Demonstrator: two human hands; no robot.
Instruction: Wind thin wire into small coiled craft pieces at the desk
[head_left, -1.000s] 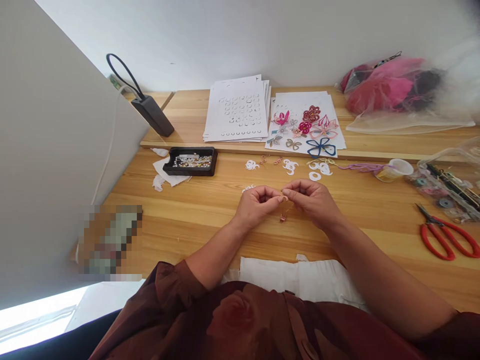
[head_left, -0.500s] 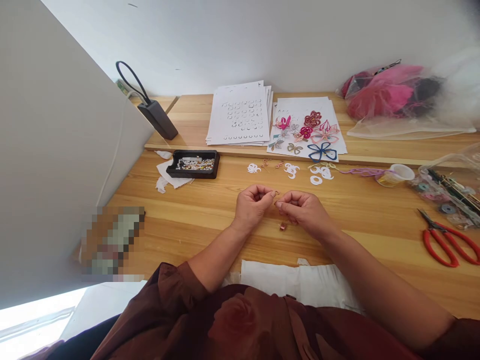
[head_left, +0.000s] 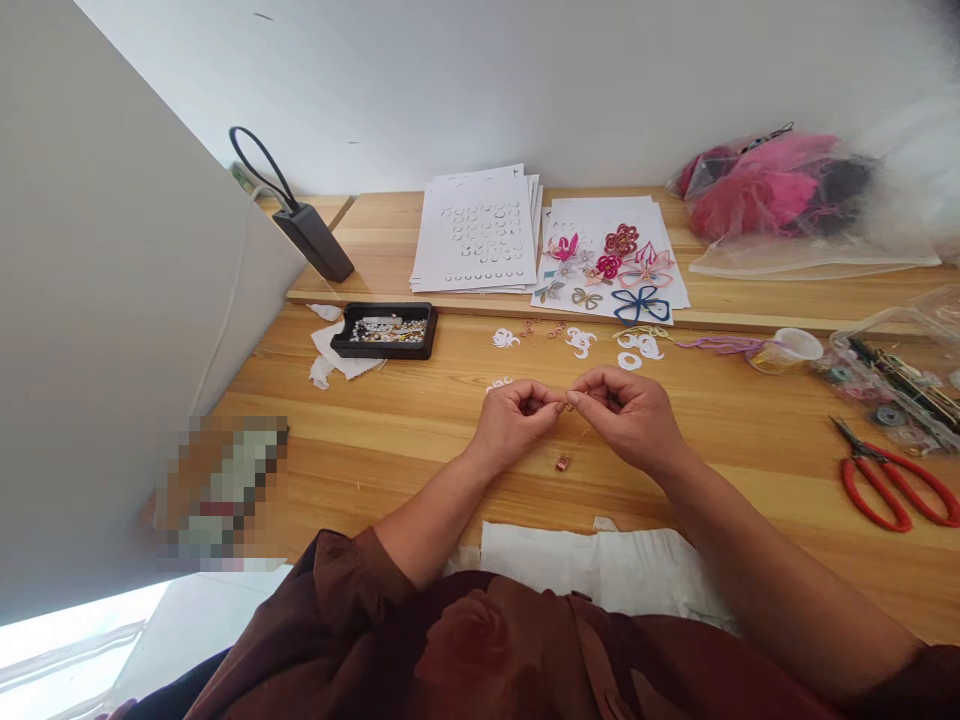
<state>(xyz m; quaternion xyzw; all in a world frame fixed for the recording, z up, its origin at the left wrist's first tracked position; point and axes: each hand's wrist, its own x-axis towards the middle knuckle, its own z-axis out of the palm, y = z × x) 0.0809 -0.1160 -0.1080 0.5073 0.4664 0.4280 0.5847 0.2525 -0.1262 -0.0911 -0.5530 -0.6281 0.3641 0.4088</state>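
Observation:
My left hand [head_left: 514, 425] is closed, thumb and forefinger pinching a small brownish curved piece [head_left: 568, 406], mostly covered by fingertips. Right against it, my right hand [head_left: 630, 415] is closed too, its thumb and forefinger meeting at the same piece. A fine thread [head_left: 583, 434] seems to run down from the right fingers toward a small copper-pink bobbin-like piece [head_left: 562, 463] below. Several white paper crescents [head_left: 499, 384] lie just behind my left hand. Beyond my hands are more white cut-outs [head_left: 580, 342] and small copper-coloured curved pieces [head_left: 556, 329].
Red-handled scissors [head_left: 892, 480] lie at the right, near a thread spool [head_left: 796, 345] and a clear bag of bobbins [head_left: 892, 390]. A black bead tray [head_left: 386, 330] stands left. Behind are paper sheets [head_left: 476, 230], thread flowers [head_left: 621, 240] and a power bank [head_left: 315, 240].
My hands have come together at the small curved piece. My right hand has risen and turned, and the copper-pink piece below has shifted slightly. White crescents behind my left hand now show.

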